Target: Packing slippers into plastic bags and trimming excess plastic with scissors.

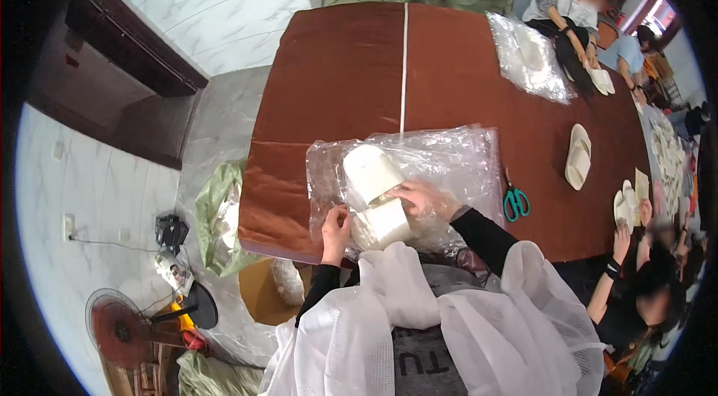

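Two white slide slippers lie on a stack of clear plastic bags (456, 164) at the near edge of the table. The far slipper (372, 172) is bare, while clear film covers at least part of the near slipper (387, 222). My left hand (336, 233) is closed at the left of the near slipper, its fingertips pinching the edge of the clear film. From the right, my right hand (428, 198) reaches over to where the slippers meet. Its fingers bend onto a slipper there, and their tips are partly hidden.
Teal-handled scissors (516, 202) lie right of the bags on the brown table (329, 74). Another white slipper (578, 157) rests farther right. Co-workers handle slippers at the right side and far right corner. An open cardboard box (262, 291) stands below the table's left edge.
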### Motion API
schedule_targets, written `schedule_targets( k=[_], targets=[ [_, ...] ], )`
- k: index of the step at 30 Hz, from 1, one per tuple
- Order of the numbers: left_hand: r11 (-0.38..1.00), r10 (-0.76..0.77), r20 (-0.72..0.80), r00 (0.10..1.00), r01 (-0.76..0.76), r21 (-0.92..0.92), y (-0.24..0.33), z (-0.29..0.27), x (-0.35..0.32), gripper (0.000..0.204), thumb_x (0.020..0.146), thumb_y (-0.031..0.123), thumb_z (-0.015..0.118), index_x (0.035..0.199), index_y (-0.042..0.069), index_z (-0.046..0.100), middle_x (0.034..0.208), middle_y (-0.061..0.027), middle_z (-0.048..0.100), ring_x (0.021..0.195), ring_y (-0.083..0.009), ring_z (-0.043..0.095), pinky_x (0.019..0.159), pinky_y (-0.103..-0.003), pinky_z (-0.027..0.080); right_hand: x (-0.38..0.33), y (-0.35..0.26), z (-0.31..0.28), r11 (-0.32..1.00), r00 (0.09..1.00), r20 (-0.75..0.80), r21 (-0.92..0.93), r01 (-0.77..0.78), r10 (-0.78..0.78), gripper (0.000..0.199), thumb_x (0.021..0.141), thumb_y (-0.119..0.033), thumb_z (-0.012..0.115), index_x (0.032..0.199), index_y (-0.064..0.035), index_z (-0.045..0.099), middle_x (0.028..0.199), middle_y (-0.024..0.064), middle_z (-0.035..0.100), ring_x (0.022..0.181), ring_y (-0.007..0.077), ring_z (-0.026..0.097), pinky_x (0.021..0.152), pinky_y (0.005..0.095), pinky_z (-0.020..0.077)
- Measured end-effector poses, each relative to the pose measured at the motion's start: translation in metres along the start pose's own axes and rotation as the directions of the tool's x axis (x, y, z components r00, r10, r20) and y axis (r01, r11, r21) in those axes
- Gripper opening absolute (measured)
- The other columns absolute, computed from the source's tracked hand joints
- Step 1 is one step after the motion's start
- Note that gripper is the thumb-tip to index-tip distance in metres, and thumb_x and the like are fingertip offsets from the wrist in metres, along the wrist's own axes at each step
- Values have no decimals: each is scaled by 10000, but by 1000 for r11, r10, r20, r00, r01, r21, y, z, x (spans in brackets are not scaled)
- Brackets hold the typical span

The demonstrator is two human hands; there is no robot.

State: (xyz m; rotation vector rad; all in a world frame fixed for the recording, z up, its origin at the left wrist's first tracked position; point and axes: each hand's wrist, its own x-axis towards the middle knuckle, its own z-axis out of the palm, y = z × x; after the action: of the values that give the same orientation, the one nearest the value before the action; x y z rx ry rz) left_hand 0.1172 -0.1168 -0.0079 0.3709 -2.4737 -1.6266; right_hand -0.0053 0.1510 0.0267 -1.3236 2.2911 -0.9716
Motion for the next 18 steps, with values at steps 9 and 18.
schedule_targets(
  k=[9, 18],
  targets=[
    [869, -238, 154, 959, 281, -407, -6, -10, -6, 366, 1029, 292, 434, 1171, -5, 594, 1130, -55, 630, 1032, -146, 578, 923, -286, 452, -13, -17, 27, 803, 921, 28, 479, -354, 389, 514, 916, -80, 527, 1417, -142, 430, 1221, 195, 586, 1119, 289, 578, 965, 376, 441],
    [654, -293, 201, 935, 349, -671, 28, -9, -11, 549, 1031, 407, 399, 1411, 12, 405, 1289, -116, 567, 1160, -187, 538, 977, -332, 422, -34, -53, -48, 787, 878, -74, 483, -384, 473, 528, 946, -65, 535, 1452, -129, 399, 1415, 147, 488, 1281, 241, 475, 1103, 359, 354]
  ],
)
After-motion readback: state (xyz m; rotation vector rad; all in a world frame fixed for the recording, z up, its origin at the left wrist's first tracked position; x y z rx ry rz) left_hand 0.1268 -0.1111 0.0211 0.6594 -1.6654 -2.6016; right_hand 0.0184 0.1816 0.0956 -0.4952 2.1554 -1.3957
